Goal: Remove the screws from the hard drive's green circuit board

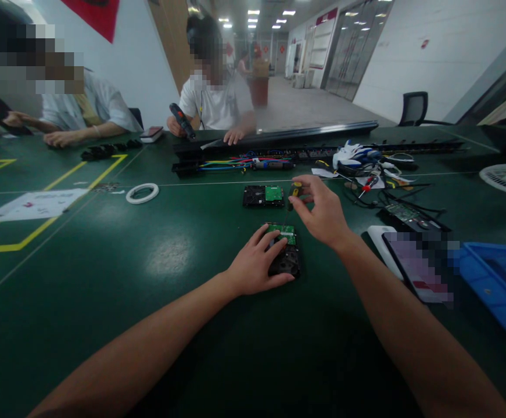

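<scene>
A black hard drive (288, 259) with a green circuit board on top lies on the green table in front of me. My left hand (257, 264) rests on its left side, fingers wrapped over the case, holding it down. My right hand (322, 212) hovers above and to the right of the drive, pinching a small screwdriver (294, 193) with a yellow and black handle, its thin shaft pointing down at the circuit board. A second hard drive (263, 195) with a green board lies farther back.
Behind lies a long black rack strip (279, 139) with coloured wires and gloves. Tools, cables and a circuit board sit at right, with a blue tray (501, 287). A tape ring (142, 193) and paper lie left. A person opposite holds an electric screwdriver; another sits far left.
</scene>
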`<state>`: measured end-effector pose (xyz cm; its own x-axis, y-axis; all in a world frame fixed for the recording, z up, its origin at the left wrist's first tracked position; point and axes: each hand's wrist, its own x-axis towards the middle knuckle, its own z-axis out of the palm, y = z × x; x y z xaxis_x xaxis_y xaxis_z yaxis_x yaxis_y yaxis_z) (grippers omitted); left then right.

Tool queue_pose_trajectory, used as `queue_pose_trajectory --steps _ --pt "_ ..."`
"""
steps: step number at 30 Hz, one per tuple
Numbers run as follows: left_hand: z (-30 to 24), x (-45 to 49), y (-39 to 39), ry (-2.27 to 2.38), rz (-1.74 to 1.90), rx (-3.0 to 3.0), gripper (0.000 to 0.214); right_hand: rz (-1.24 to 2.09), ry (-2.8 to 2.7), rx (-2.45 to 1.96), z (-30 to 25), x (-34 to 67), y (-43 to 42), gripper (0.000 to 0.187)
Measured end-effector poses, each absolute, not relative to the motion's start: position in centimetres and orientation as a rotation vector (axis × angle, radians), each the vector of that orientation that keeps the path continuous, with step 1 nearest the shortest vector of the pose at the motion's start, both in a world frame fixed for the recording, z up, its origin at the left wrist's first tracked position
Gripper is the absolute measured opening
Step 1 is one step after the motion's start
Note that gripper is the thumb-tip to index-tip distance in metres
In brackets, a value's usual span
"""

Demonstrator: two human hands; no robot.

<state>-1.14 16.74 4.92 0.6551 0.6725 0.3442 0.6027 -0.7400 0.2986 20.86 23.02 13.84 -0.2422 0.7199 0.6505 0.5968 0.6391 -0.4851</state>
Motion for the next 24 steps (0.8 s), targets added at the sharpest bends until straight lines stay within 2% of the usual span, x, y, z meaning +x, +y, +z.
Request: queue_pose_trajectory --steps 4,12,24 --pt "4.94 -1.12 16.71 1.054 0.674 2.710 0.091 0.153 -1.968 -1.018 14.05 20.86 22.92 0.030" --pt "4.90 -1.09 16.69 1.060 0.682 2.702 0.091 0.145 -1.964 -1.039 14.12 20.78 22.76 0.036" --pt "5.03 -1.07 16.74 1.025 0.726 2.719 0.088 0.132 -1.963 -1.033 14.37 20.67 22.62 0.033"
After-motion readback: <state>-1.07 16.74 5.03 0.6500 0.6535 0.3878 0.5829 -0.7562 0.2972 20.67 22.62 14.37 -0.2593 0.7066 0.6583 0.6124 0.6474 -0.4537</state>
